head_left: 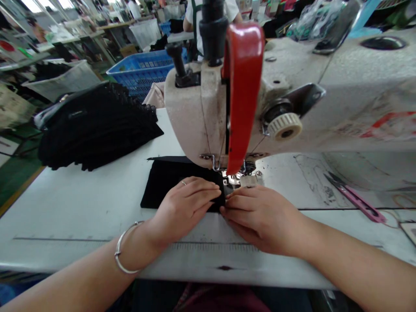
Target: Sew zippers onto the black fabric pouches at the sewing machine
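A black fabric piece [162,184] lies on the machine table, its right end beside the presser foot [232,182] of the sewing machine [198,108]. My left hand [186,206] rests on top of the fabric, fingers stretched out together and pointing toward the foot. At the fabric's right edge, my right hand [256,212] has its fingers bent and pressed together, just in front of the foot. The fingertips seem to pinch that edge, though the grip itself is partly hidden. The needle is hard to make out behind the red guard [245,91].
A pile of black fabric pieces [97,125] sits at the table's left. Pink thread snips [355,197] lie on the right. A blue basket [139,71] stands behind the table, near a person in a white top [232,11]. A ruler scale [214,247] runs along the front.
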Demonstrator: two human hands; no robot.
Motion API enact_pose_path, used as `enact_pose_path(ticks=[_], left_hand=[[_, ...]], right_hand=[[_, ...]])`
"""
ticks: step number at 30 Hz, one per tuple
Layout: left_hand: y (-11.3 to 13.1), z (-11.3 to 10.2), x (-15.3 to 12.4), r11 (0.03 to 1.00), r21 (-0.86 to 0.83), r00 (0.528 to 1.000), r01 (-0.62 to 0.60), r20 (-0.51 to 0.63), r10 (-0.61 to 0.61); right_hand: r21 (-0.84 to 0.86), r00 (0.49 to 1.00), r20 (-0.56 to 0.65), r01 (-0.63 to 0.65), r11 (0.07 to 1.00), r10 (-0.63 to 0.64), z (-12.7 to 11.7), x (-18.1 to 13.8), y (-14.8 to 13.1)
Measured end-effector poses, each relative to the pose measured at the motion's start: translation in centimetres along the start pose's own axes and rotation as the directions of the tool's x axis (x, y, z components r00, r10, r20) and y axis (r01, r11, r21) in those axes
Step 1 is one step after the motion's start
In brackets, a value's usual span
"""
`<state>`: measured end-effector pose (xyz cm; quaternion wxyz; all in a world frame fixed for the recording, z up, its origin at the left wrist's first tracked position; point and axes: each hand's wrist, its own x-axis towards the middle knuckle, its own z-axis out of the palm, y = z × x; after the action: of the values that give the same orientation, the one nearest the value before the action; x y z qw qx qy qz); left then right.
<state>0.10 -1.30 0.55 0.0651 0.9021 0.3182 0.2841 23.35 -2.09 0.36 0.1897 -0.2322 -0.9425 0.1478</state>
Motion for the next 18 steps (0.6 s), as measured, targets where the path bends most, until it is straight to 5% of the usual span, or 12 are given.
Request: enact_pose_path(ticks=[11, 18], left_hand=[[0.1, -0.3, -0.1, 0.987, 0.014, 0.974, -0.159, 0.168, 0.155], [0.0, -0.5, -0.1, 0.993, -0.044, 0.975, -0.106, 0.191, 0.112]], right_hand=[[0.016, 0.998, -0.013, 0.054, 0.998, -0.054, -0.9, -0.3, 0.3], [0.138, 1.0, -0.009, 0.029, 0.99, -0.028, -1.9, -0.7, 0.9]])
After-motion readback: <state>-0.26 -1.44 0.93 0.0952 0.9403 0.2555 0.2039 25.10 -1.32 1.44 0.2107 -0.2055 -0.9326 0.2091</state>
